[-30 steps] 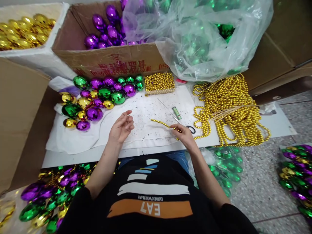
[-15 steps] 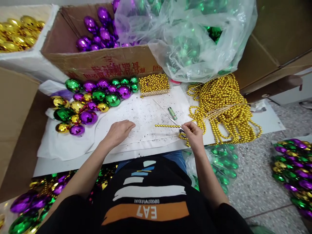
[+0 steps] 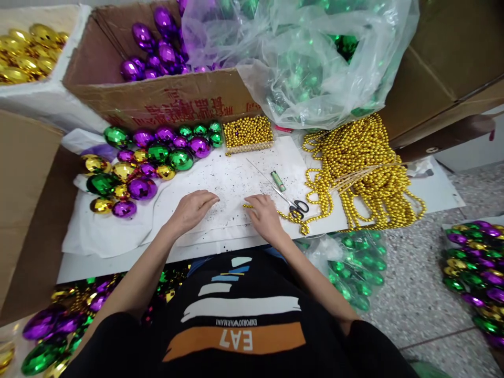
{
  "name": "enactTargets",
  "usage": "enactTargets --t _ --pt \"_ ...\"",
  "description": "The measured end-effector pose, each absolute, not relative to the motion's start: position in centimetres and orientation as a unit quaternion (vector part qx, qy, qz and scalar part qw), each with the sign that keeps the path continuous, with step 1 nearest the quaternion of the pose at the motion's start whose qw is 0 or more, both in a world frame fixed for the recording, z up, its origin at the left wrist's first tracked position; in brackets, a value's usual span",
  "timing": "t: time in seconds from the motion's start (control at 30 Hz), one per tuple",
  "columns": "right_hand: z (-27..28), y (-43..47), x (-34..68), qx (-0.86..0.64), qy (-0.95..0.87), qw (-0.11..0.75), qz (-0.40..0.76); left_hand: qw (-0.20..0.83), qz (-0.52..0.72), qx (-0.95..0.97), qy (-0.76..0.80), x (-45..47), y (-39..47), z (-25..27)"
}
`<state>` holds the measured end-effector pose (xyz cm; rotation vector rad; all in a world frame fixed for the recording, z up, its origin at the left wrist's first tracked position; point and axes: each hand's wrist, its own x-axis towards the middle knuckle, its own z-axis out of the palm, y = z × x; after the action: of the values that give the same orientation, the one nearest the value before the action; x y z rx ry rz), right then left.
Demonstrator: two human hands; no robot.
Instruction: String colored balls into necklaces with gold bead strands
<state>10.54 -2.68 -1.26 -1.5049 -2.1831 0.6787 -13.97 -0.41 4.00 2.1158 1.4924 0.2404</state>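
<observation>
My left hand [image 3: 193,211] rests over the white cloth, its fingers drawn together; anything between the fingertips is too small to make out. Close by on the right, my right hand [image 3: 264,216] has its thumb and fingers around the end of a gold bead string [image 3: 248,206]. From under that hand the string runs right and curls near the table's front edge. Black-handled scissors [image 3: 298,208] lie beside it, blades pointing to the upper left. A green lighter [image 3: 277,180] is just beyond the blades.
A box of loose gold beads [image 3: 248,134] stands at the back. Shiny egg-shaped ornaments [image 3: 142,188] lie left, and a heap of gold bead strings [image 3: 354,163] right. A cardboard box [image 3: 165,97] and a plastic bag [image 3: 315,68] line the far side.
My right hand has moved left from the scissors to the end of the bead string, leaving the scissors' handles uncovered on the cloth. My left hand has hardly moved.
</observation>
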Motion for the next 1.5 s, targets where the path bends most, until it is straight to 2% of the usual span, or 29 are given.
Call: enactTargets --t 0.1,0.2,0.33,0.43,0.53,0.63,0.77,0.93,1.03,1.17,1.23,1.27,1.33,1.43,1.5 --pt "-1.9 -1.6 8.5 -0.511 -0.774 0.186 0.325 0.284 0.120 0.774 0.553 -14.3 -0.4 4.6" --pt "-2.5 -1.2 8.5 -0.524 -0.751 0.175 0.362 0.264 0.101 0.768 0.575 -15.3 0.0 4.2" --pt "-2.1 -1.8 9.5 -0.543 -0.734 0.171 0.370 0.241 0.012 0.771 0.589 -15.8 0.3 3.0" --pt "-1.0 -2.5 9.2 -0.547 -0.758 0.122 0.335 0.256 0.066 0.769 0.582 -13.5 0.0 2.6" --pt "-0.2 -3.2 8.2 -0.545 -0.779 0.087 0.298 0.365 0.192 0.716 0.563 -9.9 -0.6 2.4" --pt "-0.1 -3.9 7.5 -0.567 -0.766 0.112 0.281 0.520 0.239 0.624 0.532 -7.3 -1.1 1.8" --pt "-0.4 -4.5 7.8 -0.584 -0.744 0.153 0.285 0.642 0.178 0.538 0.517 -7.0 -1.3 0.9" --pt "-0.2 -4.4 8.4 -0.572 -0.726 0.192 0.330 0.700 0.107 0.498 0.501 -8.5 -0.8 0.9" --pt "0.1 -4.2 8.8 -0.553 -0.722 0.211 0.358 0.665 0.090 0.553 0.494 -8.9 -0.4 1.4" --pt "0.4 -4.1 9.2 -0.547 -0.719 0.219 0.368 0.443 0.161 0.686 0.554 -8.3 -0.2 2.7" --pt "0.3 -4.2 9.3 -0.551 -0.718 0.217 0.365 0.385 0.216 0.691 0.572 -7.6 -0.4 3.1" --pt "0.3 -4.3 9.4 -0.553 -0.720 0.216 0.360 0.399 0.232 0.681 0.569 -7.3 -0.5 3.1" --pt "0.3 -4.4 9.4 -0.559 -0.724 0.211 0.344 0.497 0.226 0.636 0.545 -6.6 -0.7 2.7" --pt "0.4 -4.6 9.5 -0.574 -0.723 0.198 0.329 0.669 0.153 0.545 0.482 -6.1 -0.9 1.5" --pt "0.5 -4.7 9.5 -0.573 -0.721 0.194 0.337 0.722 0.115 0.506 0.458 -6.1 -0.9 1.0"
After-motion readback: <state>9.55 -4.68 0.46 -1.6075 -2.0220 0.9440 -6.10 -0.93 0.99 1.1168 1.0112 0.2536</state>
